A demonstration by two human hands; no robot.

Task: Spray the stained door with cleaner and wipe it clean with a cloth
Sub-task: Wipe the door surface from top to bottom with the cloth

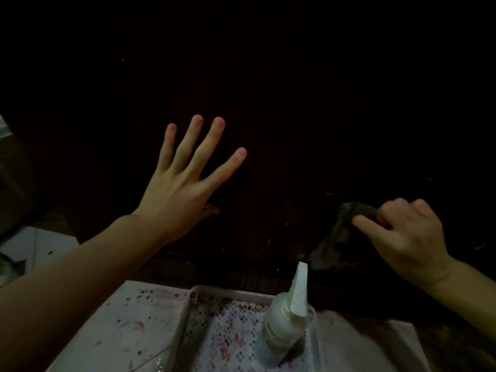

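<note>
Spray bottle (281, 322) nearest — dark door (268, 76) barely readable; cloth (341, 234) half-hidden.

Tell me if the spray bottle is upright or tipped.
Upright: the spray bottle stands in the white tray, nozzle uppermost, neither hand touching it.

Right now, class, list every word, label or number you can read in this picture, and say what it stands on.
None can be read.
Spray bottle: dark print runs down its side, too blurred to read.
Stained tray: only coloured specks, no lettering.
Door: too dark to show any sign.
</note>
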